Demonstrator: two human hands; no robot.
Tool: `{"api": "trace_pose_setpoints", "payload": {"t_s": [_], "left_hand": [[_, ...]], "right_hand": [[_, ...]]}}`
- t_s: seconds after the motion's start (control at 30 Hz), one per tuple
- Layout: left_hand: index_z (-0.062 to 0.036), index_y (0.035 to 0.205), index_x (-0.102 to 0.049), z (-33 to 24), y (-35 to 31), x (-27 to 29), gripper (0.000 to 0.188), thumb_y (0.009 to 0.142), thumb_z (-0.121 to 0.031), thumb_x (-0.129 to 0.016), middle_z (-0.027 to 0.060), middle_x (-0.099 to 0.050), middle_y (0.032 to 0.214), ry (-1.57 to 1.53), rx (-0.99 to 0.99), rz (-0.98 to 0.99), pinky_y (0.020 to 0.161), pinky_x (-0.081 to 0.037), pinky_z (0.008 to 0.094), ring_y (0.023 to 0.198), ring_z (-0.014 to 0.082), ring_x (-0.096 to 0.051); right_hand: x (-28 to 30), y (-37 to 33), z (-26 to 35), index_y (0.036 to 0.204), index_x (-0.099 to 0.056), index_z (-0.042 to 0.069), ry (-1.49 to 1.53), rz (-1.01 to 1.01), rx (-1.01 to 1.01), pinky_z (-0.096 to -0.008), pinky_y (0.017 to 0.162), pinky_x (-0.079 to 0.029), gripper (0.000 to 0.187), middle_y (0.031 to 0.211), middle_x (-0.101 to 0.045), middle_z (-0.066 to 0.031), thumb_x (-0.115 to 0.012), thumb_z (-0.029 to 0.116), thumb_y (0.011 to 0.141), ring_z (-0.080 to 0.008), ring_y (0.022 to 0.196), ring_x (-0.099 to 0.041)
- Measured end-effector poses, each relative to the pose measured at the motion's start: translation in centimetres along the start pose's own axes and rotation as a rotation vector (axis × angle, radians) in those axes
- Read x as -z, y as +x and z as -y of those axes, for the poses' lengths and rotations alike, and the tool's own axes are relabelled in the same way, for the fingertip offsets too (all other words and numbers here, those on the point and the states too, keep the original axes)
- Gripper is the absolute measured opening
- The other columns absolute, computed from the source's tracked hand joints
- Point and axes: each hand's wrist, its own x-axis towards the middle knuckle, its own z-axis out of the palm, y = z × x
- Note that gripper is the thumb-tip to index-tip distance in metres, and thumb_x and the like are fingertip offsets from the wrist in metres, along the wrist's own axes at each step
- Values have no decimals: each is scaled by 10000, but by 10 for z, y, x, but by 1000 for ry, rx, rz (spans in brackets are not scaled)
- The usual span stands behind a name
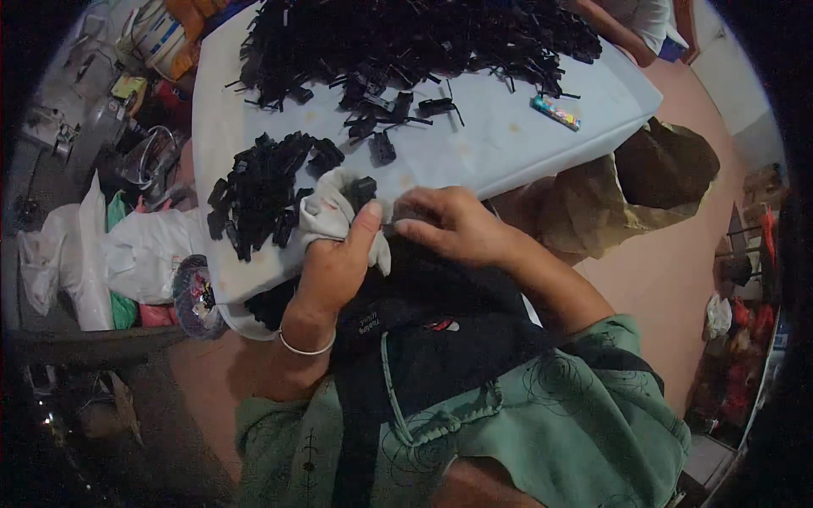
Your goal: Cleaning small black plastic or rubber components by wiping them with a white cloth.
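Note:
My left hand (pixel 332 269), a bangle on its wrist, is closed around a white cloth (pixel 326 210) and a small black plastic part (pixel 364 190) that sticks up out of it. Close by on the right, my right hand (pixel 457 222) has its fingers curled into a pinch; what they hold, if anything, is too dark to make out. Both hands are over the near edge of a pale-covered table (pixel 483 148). Beside the cloth, on its left, lies a small heap of black plastic parts (pixel 262 186).
A much larger heap of black parts (pixel 415 42) covers the far side, with loose ones (pixel 383 148) before it. A colourful tube-shaped packet (pixel 555 113) lies right. Beyond are a brown paper sack (pixel 610 203), a basket (pixel 196 296), white bags (pixel 152 254) and another person's arm (pixel 622 34).

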Motion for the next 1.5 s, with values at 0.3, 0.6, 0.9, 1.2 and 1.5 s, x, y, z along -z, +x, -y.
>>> {"api": "trace_pose_setpoints", "payload": {"t_s": [0.3, 0.6, 0.9, 1.2, 1.5], "left_hand": [[12, 1166, -412, 15, 3, 10, 318, 876, -112, -457, 81, -527, 987, 126, -3, 52, 680, -435, 242, 776, 134, -512], [10, 1114, -443, 8, -6, -3, 271, 851, -47, -415, 51, -529, 773, 82, -44, 274, 503, -426, 226, 603, 100, -515], [-23, 1136, -400, 9, -4, -2, 298, 839, -16, -422, 28, -511, 755, -324, 210, 197, 441, -404, 209, 519, 70, -470], [11, 1053, -464, 18, -9, 3, 259, 801, -52, -466, 138, -548, 835, 410, -82, 157, 658, -437, 302, 773, 227, -557], [-74, 1168, -435, -20, 28, 40, 484, 715, -45, -599, 183, -488, 1090, 1372, -441, -258, 803, -444, 366, 954, 347, -516]], "right_hand": [[9, -3, -4, 877, -580, 9, -225, -30, 414, -314, 584, -430, 123, 714, -557, -112, -606, 53, 765, -243, 638, -537], [-5, 1, 6, 852, -550, 23, -63, -211, 348, -314, 553, -432, 110, 696, -557, -125, -604, 81, 777, -228, 596, -539], [1, -4, 14, 777, -491, 8, 29, 64, 15, -270, 543, -363, 236, 582, -399, -45, -454, 205, 901, -90, 591, -361], [-25, 4, 4, 733, -496, -5, 20, -63, 100, -363, 513, -388, 251, 590, -474, -191, -477, 204, 871, -275, 497, -424], [-7, 43, -14, 784, -505, 25, -564, -332, 176, -353, 505, -437, 288, 614, -542, -127, -563, 306, 817, -261, 551, -547]]}}
